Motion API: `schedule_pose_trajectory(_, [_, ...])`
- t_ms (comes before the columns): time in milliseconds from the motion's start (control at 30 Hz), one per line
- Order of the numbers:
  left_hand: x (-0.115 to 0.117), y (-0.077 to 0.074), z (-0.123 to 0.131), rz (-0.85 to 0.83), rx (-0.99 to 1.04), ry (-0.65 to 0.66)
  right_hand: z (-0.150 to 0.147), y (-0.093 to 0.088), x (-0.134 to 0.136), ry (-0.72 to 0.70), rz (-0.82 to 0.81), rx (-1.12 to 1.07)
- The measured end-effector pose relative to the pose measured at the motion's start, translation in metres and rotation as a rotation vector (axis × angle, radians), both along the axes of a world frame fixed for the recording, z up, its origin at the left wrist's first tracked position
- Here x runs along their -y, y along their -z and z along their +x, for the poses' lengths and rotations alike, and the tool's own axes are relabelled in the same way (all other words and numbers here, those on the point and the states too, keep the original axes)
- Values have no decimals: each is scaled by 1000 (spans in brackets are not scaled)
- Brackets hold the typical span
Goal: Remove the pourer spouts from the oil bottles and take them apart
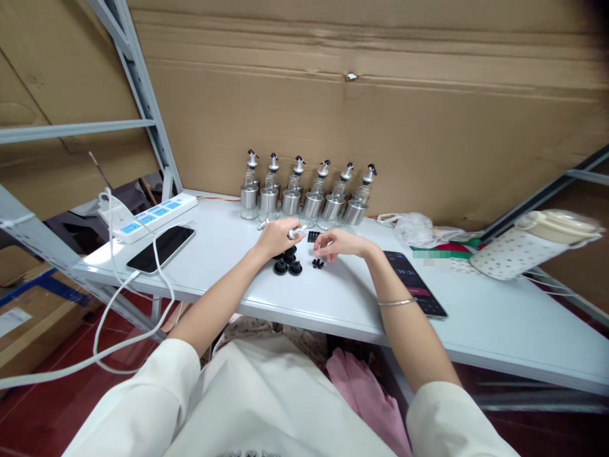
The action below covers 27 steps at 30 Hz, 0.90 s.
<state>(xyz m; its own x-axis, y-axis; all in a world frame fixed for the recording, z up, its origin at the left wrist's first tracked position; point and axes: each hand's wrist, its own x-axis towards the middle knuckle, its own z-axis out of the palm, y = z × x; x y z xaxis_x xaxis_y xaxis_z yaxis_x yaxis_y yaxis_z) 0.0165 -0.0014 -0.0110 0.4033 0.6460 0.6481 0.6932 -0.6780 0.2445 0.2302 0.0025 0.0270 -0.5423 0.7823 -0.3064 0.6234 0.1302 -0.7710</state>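
My left hand (280,236) is closed around a small silver-white pourer spout (297,232), which sticks out past the fingertips toward the right. Just beneath that hand lie several round black stoppers (288,263) on the white table. My right hand (340,243) hovers to the right with its fingers loosely curved and apart; nothing shows between them. Close to its fingertips are a group of tiny black plugs (318,263) and a neat cluster of small black pieces (313,236). Another silver piece (263,225) lies beyond my left wrist.
Several glass-and-steel oil bottles (291,202) with pourers stand in a row at the back. A power strip (155,219) and a phone (162,249) lie left. A second phone (415,284), plastic bags (419,228) and a spotted flask (530,247) are right. Cardboard (333,114) walls the back.
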Motion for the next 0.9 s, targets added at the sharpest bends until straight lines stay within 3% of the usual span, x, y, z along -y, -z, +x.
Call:
schedule_pose_trajectory(67, [2,-2,1,-18,1,-1,-4,-4,2,20,143,-84])
schedule_pose_trajectory(133, [4,-4,1,-33,2,14,-10,-4,4,19,186,-194])
schedule_pose_trajectory(300, [7,-8,1,-84,93,86,-31,3,12,-67,54,-438])
schedule_pose_trajectory(467, [10,-7,-1,-160,185,103,-44,5,16,41,-62,-704])
schedule_pose_trajectory(700, [13,-11,-3,-163,173,131,-50,4,17,139,-64,-751])
schedule_pose_trajectory(900, [12,-12,-3,-12,130,137,-53,4,19,218,-71,-711])
